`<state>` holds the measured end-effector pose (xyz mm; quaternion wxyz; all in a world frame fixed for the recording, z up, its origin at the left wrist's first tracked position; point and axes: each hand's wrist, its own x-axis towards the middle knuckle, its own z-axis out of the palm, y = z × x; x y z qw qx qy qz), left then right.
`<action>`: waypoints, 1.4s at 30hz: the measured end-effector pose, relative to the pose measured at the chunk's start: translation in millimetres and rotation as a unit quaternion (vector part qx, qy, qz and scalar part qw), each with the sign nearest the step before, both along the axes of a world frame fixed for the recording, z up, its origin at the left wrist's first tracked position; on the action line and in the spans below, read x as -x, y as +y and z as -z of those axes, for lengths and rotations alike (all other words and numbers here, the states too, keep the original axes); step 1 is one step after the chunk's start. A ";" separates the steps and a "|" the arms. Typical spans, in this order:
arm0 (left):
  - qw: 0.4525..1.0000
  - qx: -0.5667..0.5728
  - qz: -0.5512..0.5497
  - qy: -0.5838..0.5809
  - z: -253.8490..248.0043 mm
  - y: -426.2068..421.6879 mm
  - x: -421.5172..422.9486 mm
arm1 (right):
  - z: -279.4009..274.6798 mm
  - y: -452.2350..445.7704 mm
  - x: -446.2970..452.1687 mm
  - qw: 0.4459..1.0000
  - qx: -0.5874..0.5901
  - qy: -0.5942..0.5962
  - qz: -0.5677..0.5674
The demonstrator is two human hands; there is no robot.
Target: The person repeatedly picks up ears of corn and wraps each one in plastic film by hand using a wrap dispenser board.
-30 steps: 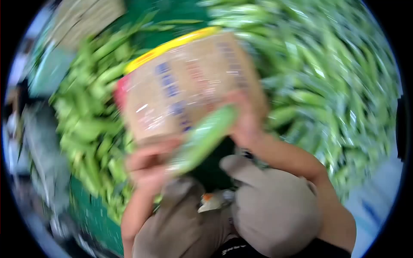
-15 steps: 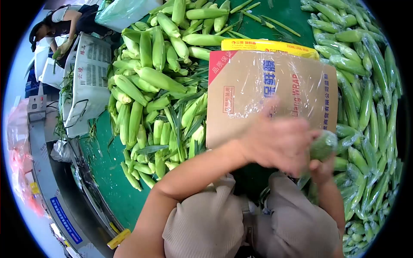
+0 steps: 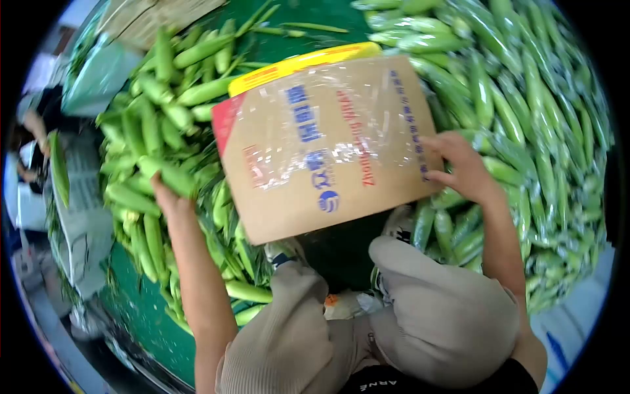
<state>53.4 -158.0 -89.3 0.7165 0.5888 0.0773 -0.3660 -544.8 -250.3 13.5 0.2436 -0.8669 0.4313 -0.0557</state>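
Observation:
My left hand [image 3: 173, 198] reaches into the pile of unwrapped corn [image 3: 141, 131] on the left, its fingers round the lower end of one green ear [image 3: 168, 176]. Over my lap lies a cardboard box [image 3: 282, 197] with printed lettering and a yellow edge [image 3: 308, 60], covered by clear film. At the box's right edge is my right hand [image 3: 453, 164], fingers apart and holding nothing, the fingertips by the cardboard. Film-wrapped ears [image 3: 512, 111] are heaped on the right.
At the left, a co-worker's hand [image 3: 44, 146] is at a green ear [image 3: 59, 169] beside a white crate [image 3: 85, 210]. A light green bag [image 3: 98, 79] stands at the upper left. My knees are below the box on the green floor [image 3: 151, 322].
The wrapped ear between my hands is gone from them. My left hand has moved left to the unwrapped pile and taken an ear; my right hand has opened beside the box. The view has turned.

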 end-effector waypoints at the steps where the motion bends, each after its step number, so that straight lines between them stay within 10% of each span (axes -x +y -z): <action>1: 0.999 0.024 0.024 -0.027 -19.0 7.1 20.6 | 5.5 -3.3 -9.6 0.999 -0.043 0.004 -0.008; 5: 0.887 0.027 0.238 -0.394 -94.5 -3.5 116.2 | 47.4 -22.9 -23.2 0.997 0.028 -0.074 0.001; 11: 0.471 0.039 0.528 -0.706 -74.9 -77.1 224.5 | 68.9 -34.1 -20.0 0.980 0.158 -0.108 -0.047; 15: 0.479 -0.027 0.536 -0.695 -79.1 -81.7 230.7 | 84.0 -5.2 -25.3 0.870 0.029 -0.440 0.220; 21: 0.480 -0.025 0.574 -0.663 -86.5 -89.6 225.6 | 47.1 -30.2 -28.5 0.989 0.093 -0.108 -0.047; 24: 0.486 -0.016 0.576 -0.657 -85.2 -83.9 226.8 | 71.2 -33.2 -33.5 0.971 0.091 -0.206 -0.075; 27: 0.472 -0.010 0.589 -0.655 -90.5 -89.2 221.2 | 71.4 -10.9 -40.7 0.888 0.059 -0.428 0.157; 36: 0.448 0.101 0.530 -0.713 -71.6 -90.4 204.6 | 60.4 -63.3 -136.8 0.967 0.234 -0.098 -0.032; 39: 0.624 0.004 0.396 -0.674 -47.2 -35.1 159.6 | 59.0 -75.6 -135.0 0.967 0.228 -0.089 -0.068; 42: 0.523 -0.130 0.450 -0.712 -56.2 -0.6 161.0 | 73.5 -76.3 -125.7 0.958 0.243 -0.140 -0.064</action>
